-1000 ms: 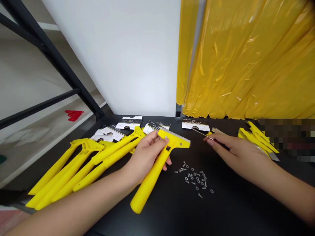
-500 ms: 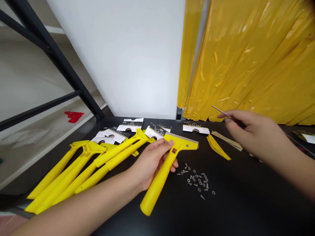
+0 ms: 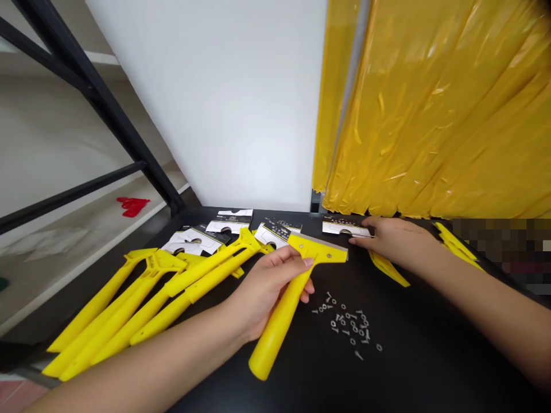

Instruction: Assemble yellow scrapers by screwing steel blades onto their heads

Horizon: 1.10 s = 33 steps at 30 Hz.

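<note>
A yellow scraper (image 3: 282, 321) with a metal blade along its head is gripped in my left hand (image 3: 273, 281), thumb on the neck below the head. Two screws show on the head's face. At the back, my right hand (image 3: 396, 238) has its fingers and thumb around the right end of a white and black printed packaging card (image 3: 338, 225) lying on the black table (image 3: 408, 355). Just below this hand is a curved yellow plastic piece (image 3: 390, 269), partly covered by it. Several small screws and nuts (image 3: 350, 327) lie scattered right of the scraper.
Several yellow scraper handles (image 3: 112, 312) lie side by side at the left. Behind them are more printed cards (image 3: 191, 240). Other yellow pieces (image 3: 458, 246) rest at the right, beyond my forearm. Yellow plastic sheeting (image 3: 430, 115) and a white panel (image 3: 232, 115) stand behind the table.
My right hand has moved left and down to the card at the back; the thin metal tool it held is out of sight. My left hand keeps the scraper in nearly the same place.
</note>
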Motion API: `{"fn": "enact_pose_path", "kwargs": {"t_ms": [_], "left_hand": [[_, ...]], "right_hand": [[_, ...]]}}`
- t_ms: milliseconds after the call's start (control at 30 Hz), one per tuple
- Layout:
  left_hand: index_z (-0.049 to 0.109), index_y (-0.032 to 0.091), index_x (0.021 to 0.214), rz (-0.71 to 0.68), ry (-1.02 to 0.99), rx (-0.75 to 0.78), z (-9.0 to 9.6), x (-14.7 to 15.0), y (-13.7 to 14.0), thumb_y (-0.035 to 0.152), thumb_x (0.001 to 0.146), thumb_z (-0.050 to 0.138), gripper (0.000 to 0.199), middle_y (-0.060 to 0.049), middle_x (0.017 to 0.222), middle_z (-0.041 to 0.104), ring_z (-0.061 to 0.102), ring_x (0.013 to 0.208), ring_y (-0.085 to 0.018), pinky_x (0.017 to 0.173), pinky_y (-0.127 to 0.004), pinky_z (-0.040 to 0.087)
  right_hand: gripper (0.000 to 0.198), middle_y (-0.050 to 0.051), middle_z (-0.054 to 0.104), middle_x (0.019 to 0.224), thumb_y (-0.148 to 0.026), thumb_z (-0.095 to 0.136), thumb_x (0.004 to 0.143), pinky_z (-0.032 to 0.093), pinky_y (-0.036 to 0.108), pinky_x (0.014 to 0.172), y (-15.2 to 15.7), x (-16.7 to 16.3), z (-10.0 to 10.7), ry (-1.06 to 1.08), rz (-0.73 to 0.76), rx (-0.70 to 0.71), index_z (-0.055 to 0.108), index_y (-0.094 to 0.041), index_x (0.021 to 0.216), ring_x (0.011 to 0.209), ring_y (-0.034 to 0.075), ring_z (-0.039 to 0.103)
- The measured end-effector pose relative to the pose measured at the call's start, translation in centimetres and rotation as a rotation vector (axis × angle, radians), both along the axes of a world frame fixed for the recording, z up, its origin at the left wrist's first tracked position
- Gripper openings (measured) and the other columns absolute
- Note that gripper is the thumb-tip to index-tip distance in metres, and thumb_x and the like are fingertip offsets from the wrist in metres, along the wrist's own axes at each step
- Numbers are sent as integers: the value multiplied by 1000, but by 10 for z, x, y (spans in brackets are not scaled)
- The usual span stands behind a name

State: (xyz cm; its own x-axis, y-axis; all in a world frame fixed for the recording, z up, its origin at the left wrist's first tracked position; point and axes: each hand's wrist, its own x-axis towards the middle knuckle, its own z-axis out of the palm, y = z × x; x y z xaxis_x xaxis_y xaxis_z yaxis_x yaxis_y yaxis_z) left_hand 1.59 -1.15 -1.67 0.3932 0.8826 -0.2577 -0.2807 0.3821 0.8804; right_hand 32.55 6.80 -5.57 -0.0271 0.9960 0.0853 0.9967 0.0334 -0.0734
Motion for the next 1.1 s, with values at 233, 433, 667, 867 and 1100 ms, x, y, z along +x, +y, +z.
{"fn": "enact_pose_path", "kwargs": {"t_ms": [233, 433, 667, 867, 1100], "left_hand": [[72, 14, 88, 49, 20, 1, 2, 0, 1, 30, 90, 95, 27, -3, 79, 72, 66, 65, -11, 64, -19, 57], [73, 13, 96, 165, -54, -79, 3, -3, 8, 14, 97, 83, 10, -8, 101, 79, 74, 75, -12, 69, -19, 66], [63, 21, 123, 209, -185, -128, 12, 1, 1, 27, 110, 72, 17, -12, 135, 78, 88, 94, -25, 78, -31, 75], [62, 19, 121, 227, -153, -151, 11, 4, 0, 24, 113, 66, 11, -6, 106, 75, 88, 89, -24, 68, -26, 73], [69, 16, 114, 182, -125, -9, 4, 1, 5, 19, 107, 74, 9, -4, 104, 70, 82, 81, -17, 54, -19, 65]], "right_hand": [[35, 7, 83, 96, -51, 63, 109, 55, 38, 76, -7, -2, 3, -35, 47, 134, 82, -24, 122, 83, 25, 75], [35, 5, 86, 87, -47, 56, 108, 45, 36, 63, -20, -9, 17, 41, 129, 294, 87, -32, 114, 74, 28, 78], [36, 4, 87, 96, -40, 51, 117, 48, 33, 69, -48, -25, 30, 57, 556, 424, 85, -28, 120, 80, 21, 77], [29, 3, 75, 78, -26, 55, 116, 42, 35, 65, -58, -39, 34, 75, 840, 494, 83, -24, 124, 70, 20, 65], [34, -1, 72, 82, -39, 59, 116, 51, 30, 61, -66, -56, 29, 478, 625, 464, 72, -22, 143, 64, 16, 67]]}}
